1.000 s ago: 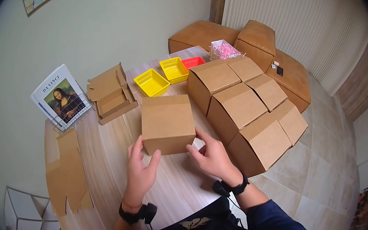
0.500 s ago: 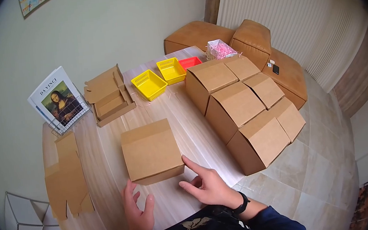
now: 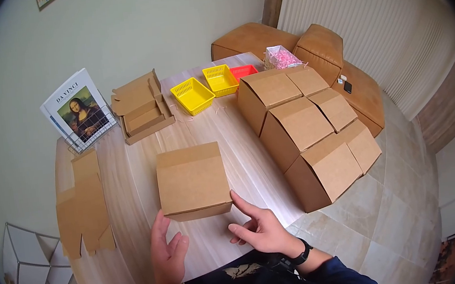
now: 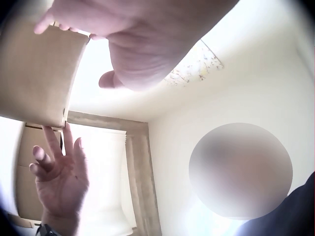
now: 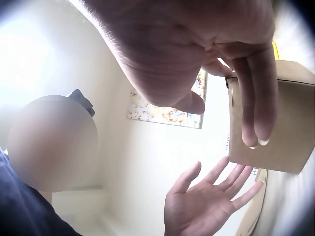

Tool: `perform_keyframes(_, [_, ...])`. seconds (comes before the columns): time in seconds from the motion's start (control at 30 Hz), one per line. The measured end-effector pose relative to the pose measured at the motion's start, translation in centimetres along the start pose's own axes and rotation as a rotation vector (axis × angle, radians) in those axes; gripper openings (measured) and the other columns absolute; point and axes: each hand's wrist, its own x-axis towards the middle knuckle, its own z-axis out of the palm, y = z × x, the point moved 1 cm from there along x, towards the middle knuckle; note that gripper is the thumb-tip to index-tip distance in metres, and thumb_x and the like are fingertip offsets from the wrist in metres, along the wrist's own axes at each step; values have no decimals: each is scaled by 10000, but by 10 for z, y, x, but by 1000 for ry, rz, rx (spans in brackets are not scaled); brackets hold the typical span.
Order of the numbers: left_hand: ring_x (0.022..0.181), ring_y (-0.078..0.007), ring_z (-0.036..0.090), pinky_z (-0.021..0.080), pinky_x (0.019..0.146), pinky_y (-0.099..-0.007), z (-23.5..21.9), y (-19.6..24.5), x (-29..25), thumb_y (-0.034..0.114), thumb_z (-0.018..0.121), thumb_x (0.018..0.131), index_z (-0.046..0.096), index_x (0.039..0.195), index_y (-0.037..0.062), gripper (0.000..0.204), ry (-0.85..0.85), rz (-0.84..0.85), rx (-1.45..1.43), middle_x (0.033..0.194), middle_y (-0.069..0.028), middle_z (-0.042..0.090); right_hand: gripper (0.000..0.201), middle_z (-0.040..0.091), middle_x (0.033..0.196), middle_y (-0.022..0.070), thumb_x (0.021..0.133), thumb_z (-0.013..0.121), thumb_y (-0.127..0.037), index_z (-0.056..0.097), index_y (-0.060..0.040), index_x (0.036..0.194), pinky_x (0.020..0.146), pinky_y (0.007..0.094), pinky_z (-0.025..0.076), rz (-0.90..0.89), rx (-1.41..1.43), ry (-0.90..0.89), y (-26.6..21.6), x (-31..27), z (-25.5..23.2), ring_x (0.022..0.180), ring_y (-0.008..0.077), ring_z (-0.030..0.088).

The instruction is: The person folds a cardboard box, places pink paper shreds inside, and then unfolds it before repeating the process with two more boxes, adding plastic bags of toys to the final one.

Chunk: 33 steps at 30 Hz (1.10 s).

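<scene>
A closed brown cardboard box (image 3: pixel 192 177) sits at the middle of the table, its front face toward me. At its near left corner, the fingertips of my left hand (image 3: pixel 167 255) touch the cardboard; in the right wrist view that hand (image 5: pixel 206 206) is spread with its fingers straight. My right hand (image 3: pixel 263 230) has its index finger on the box's near right corner, the thumb held apart. Extended fingers of the right hand (image 5: pixel 197 49) lie along the side of the box (image 5: pixel 290 123) in the right wrist view.
Several closed cardboard boxes (image 3: pixel 298 125) stand in rows along the right. Flat cardboard (image 3: pixel 86 208) lies left, with an opened carton (image 3: pixel 146 115), a Da Vinci book (image 3: pixel 79 111) in a wire rack, yellow baskets (image 3: pixel 193 98) and a red basket (image 3: pixel 245 71) behind. Pink shreds fill a white container (image 3: pixel 281 58).
The box has come nearer to me and slightly left, both hands moving with it. It turned a little on the way and now sits nearly square. The hands' hold has loosened to light fingertip contact.
</scene>
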Motion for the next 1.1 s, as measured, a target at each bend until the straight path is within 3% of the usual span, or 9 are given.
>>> perform_keyframes(0.1, [1564, -322, 298, 364, 1190, -441, -4, -2, 1, 31, 598, 981, 279, 1652, 24, 744, -50, 29, -108, 1672, -166, 341, 770, 753, 1159, 139, 1040, 664, -103, 251, -155, 1689, 666, 271, 614, 56, 67, -18, -2, -2, -1, 786, 137, 766])
perform_keyframes(0.2, [1572, -304, 286, 214, 1277, -435, 1, 4, -1, -50, 541, 926, 305, 1628, -36, 741, -14, 30, -163, 1665, -167, 377, 762, 662, 1379, 155, 1046, 648, -82, 251, -175, 1690, 667, 266, 622, 75, 123, -27, -7, -3, -2, 822, 135, 763])
perform_keyframes(0.3, [1575, -302, 288, 298, 1226, -485, -6, 7, -3, -19, 583, 951, 323, 1653, 70, 755, -17, -26, -77, 1684, -134, 354, 760, 538, 1546, 154, 1047, 643, -72, 254, -182, 1690, 667, 261, 620, 87, 190, -30, -10, -3, -4, 829, 136, 762])
perform_keyframes(0.33, [1576, -289, 289, 285, 1234, -489, -5, 9, -4, -21, 584, 945, 333, 1650, 73, 754, -2, -24, -53, 1685, -128, 357, 759, 496, 1592, 152, 1047, 642, -70, 255, -183, 1690, 667, 259, 618, 92, 216, -30, -10, -3, -5, 827, 137, 762])
perform_keyframes(0.5, [1574, -245, 307, 228, 1269, -477, -11, 13, -3, -29, 584, 921, 377, 1627, 55, 740, -5, 76, 56, 1681, -128, 372, 754, 498, 1588, 148, 1025, 647, -22, 298, -156, 1679, 708, 246, 595, 1, 130, -4, -11, -3, -9, 825, 100, 726])
perform_keyframes(0.63, [1567, -263, 324, 209, 1281, -453, -13, 15, -5, -38, 578, 911, 356, 1618, -13, 742, -7, 132, 5, 1664, -167, 392, 776, 551, 1526, 167, 983, 678, 17, 331, -106, 1666, 741, 234, 571, -236, -65, 49, -9, -1, -13, 820, 81, 695])
perform_keyframes(0.83, [1574, -297, 320, 196, 1284, -467, -16, 27, 14, -30, 571, 919, 290, 1634, -50, 769, 16, 354, 169, 1662, -217, 386, 818, 612, 1454, 209, 954, 702, 10, 296, -33, 1662, 739, 245, 570, -310, -75, 67, -33, 12, -8, 798, 89, 705])
perform_keyframes(1.03, [1571, -308, 334, 249, 1253, -470, -12, 55, 59, 5, 581, 962, 246, 1656, -32, 772, 38, 486, 236, 1663, -237, 382, 895, 607, 1453, 262, 948, 719, -29, 197, -9, 1675, 722, 261, 579, -477, -177, 158, -69, 55, 2, 796, 124, 738])
perform_keyframes(1.1, [1564, -316, 344, 264, 1250, -464, -11, 59, 75, 23, 592, 973, 259, 1653, -30, 758, 20, 509, 260, 1663, -232, 385, 943, 604, 1445, 279, 937, 735, -69, 155, 3, 1677, 742, 303, 595, -536, -294, 212, -74, 69, 5, 813, 213, 751])
